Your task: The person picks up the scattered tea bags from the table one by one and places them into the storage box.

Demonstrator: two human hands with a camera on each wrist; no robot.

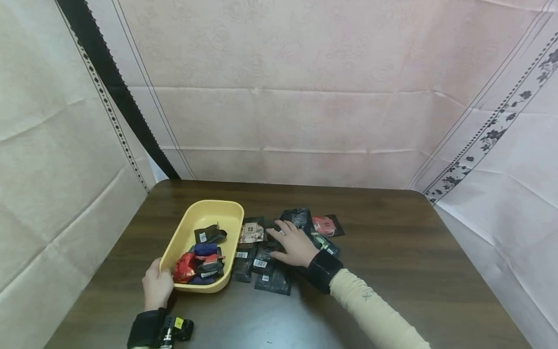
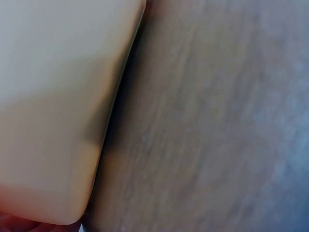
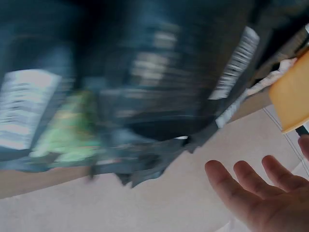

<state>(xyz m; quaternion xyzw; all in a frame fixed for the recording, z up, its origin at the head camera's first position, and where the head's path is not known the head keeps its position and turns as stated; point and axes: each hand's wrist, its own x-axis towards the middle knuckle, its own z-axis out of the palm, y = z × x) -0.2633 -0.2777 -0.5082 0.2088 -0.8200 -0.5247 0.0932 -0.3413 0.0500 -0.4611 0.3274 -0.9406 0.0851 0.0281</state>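
A yellow plastic tub stands on the left half of the table, holding a black packet, a red foil packet and several dark blue and black ones. My left hand grips the tub's near left corner; in the left wrist view some of its fingers show beneath the tub's edge. Just right of the tub lies a spread of flat black packets, some with white barcode labels. My right hand is over them with fingers extended. The right wrist view shows those fingers apart, packets close by.
The pile also has a packet with a beige label, one with a green patch and a red-and-black packet at its far right. Pale cloth hangs behind the brown table and along both sides.
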